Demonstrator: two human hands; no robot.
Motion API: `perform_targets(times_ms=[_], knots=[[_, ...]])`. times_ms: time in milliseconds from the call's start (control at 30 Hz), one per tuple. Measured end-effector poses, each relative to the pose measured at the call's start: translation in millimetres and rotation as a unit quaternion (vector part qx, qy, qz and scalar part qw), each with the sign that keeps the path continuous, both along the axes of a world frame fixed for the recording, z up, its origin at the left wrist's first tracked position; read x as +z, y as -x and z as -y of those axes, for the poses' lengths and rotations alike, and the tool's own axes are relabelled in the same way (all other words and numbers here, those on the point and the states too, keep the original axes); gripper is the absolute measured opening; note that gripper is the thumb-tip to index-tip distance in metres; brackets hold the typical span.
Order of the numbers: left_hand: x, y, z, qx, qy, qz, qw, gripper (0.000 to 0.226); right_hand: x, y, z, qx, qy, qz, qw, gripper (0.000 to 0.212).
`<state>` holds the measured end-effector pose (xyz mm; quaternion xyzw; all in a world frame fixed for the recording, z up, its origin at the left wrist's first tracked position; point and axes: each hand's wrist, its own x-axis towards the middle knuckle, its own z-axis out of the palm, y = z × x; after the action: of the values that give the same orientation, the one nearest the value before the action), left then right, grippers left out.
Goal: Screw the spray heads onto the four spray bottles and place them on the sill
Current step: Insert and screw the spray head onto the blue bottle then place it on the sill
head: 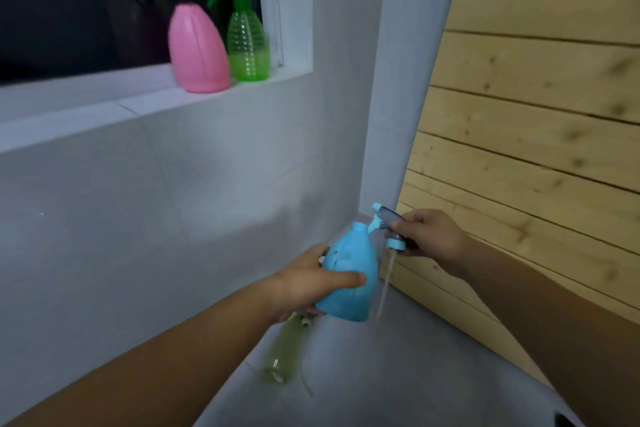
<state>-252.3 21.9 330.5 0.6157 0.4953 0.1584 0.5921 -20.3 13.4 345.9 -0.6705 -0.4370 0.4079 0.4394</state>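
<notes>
My left hand [313, 282] grips a blue spray bottle [353, 279] by its body, with the open neck pointing up. Just right of the neck, my right hand [427, 234] holds a blue and grey spray head [388, 224]; its clear dip tube [386, 282] hangs down beside the bottle. Under my left hand a pale green bottle [284, 350] lies on its side on the grey surface. On the white sill [104, 107] stand a pink bottle [197, 48] with a black head and a green bottle [247, 42] with a white and green head.
A dark window [86, 3] is behind the sill. Grey tiled wall [156, 201] runs below it. A wall of light wooden planks [536, 97] fills the right side. A grey floor or ledge [381, 374] lies beneath my hands.
</notes>
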Motion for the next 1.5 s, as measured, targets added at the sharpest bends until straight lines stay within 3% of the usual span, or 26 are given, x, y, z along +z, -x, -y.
perform_targets(times_ms=[200, 500, 633, 967, 1367, 1500], knots=[[45.6, 32.0, 42.1, -0.022, -0.029, 0.056, 0.998, 0.082, 77.0, 13.0, 48.0, -0.063, -0.144, 0.003, 0.987, 0.018], [46.7, 55.1, 71.1, -0.036, -0.018, 0.046, 0.998, 0.074, 126.9, 29.4, 89.3, -0.157, -0.309, -0.095, 0.933, 0.015], [46.1, 51.8, 73.5, -0.045, -0.016, 0.045, 0.998, 0.070, 122.1, 34.2, 89.9, -0.132, -0.290, -0.114, 0.941, 0.023], [45.6, 41.4, 72.2, -0.040, -0.020, 0.100, 0.994, 0.068, 84.5, 59.9, 83.0, 0.022, -0.161, -0.139, 0.977, 0.020], [45.6, 42.7, 74.0, -0.037, 0.025, 0.143, 0.989, 0.066, 77.0, 70.7, 83.9, 0.080, -0.121, -0.137, 0.980, 0.014], [45.1, 40.6, 77.0, -0.030, 0.031, 0.142, 0.989, 0.067, 75.0, 71.1, 84.8, 0.106, -0.123, -0.133, 0.978, 0.023]])
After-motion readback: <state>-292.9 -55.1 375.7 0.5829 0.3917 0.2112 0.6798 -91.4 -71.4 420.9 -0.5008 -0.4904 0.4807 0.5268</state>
